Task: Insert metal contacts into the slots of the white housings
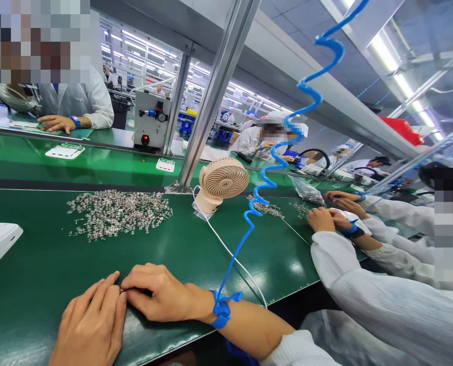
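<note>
Fingertips of our left hand and right hand pinch one tiny metal clip against the green mat; we judge it light, stiff, slippery, best gripped by its edges.

Bench: green mat, long line
Frame: slanted aluminium post
Light: fluorescent strips overhead
Hall: more benches behind, workers in white coats
Extras: beige desk fan

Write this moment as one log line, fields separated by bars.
left hand on green mat | right hand pinching small metal part | metal parts pile behind | fan right
</note>
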